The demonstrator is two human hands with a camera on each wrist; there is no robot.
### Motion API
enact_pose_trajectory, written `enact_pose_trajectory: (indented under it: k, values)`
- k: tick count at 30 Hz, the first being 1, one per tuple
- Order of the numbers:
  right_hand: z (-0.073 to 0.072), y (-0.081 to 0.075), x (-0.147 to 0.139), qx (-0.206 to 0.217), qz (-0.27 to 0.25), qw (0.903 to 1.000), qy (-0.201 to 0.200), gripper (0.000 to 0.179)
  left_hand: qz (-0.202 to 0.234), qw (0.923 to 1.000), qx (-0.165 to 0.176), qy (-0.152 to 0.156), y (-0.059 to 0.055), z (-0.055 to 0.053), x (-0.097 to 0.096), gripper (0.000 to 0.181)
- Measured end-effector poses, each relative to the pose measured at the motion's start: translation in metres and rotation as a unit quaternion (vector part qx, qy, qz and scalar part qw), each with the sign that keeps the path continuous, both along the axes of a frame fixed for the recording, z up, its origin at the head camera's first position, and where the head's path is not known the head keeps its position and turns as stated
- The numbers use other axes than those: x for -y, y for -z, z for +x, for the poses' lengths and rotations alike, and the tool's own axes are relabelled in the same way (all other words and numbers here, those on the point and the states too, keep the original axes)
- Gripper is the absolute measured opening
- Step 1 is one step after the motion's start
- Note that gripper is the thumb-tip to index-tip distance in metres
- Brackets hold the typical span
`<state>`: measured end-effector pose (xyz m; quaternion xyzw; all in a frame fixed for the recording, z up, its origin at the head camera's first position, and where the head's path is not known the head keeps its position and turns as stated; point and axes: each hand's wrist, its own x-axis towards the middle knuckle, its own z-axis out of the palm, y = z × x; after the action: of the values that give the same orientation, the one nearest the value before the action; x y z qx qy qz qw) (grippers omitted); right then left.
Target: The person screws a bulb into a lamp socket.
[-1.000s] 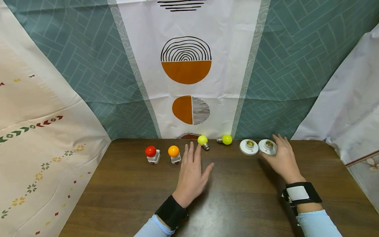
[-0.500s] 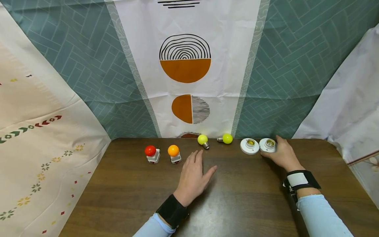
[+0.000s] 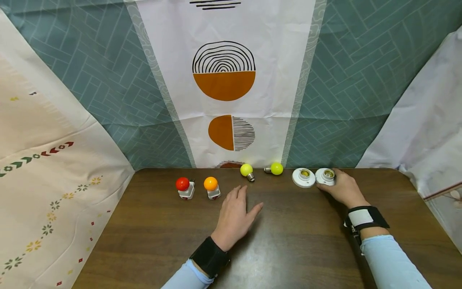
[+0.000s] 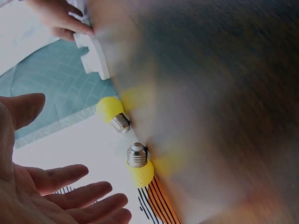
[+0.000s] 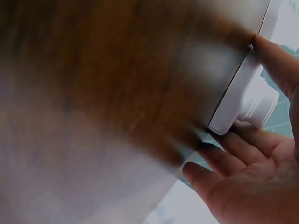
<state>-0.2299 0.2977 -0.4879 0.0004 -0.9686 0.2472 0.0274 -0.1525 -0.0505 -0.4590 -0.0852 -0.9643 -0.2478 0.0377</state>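
My right hand [image 3: 345, 190] grips the right one of two round white bulb sockets [image 3: 324, 177] at the back right of the table. The right wrist view has the thumb at one end of that socket's base [image 5: 229, 112] and the fingers at the other. Just left of it stands the second socket [image 3: 302, 183], close beside. Over the middle of the table my left hand [image 3: 234, 218] is spread, palm down, holding nothing. Two yellow-green bulbs [image 3: 247, 170] [image 4: 142, 174] with metal screw bases lie beyond its fingertips near the back edge.
A red bulb [image 3: 182, 184] and an orange bulb [image 3: 210, 184] sit in small white plug-in holders toward the back left. Behind the brown wooden table [image 3: 288, 241] hangs a patterned cloth [image 3: 267, 80]; pale cloths flank both sides.
My right hand has settled lower around the right socket, its fingers drawing in along the far side. The left hand has drawn back slightly toward me, away from the bulbs.
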Motion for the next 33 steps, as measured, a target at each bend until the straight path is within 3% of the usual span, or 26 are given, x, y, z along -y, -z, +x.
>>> enact_pose_trajectory:
  k: [10, 17, 25, 33]
  values:
    - [0.007, -0.007, -0.002, -0.032, 0.007, 0.9994, 0.006, 0.07, 0.004, 1.0, -0.008, 0.0, -0.002, -0.003, 0.006, 0.072]
    - [0.018, -0.017, 0.001, -0.046, 0.002, 0.9988, 0.017, 0.077, 0.015, 0.9991, 0.038, -0.015, -0.006, -0.013, 0.011, 0.076]
    - [0.039, -0.029, 0.017, -0.057, -0.013, 0.9981, 0.018, 0.087, 0.04, 0.9969, 0.06, -0.033, -0.009, -0.035, 0.013, 0.076]
    - [0.058, -0.041, 0.057, -0.074, -0.034, 0.9965, -0.02, 0.079, 0.088, 0.9954, 0.036, -0.015, -0.008, -0.062, 0.01, 0.074]
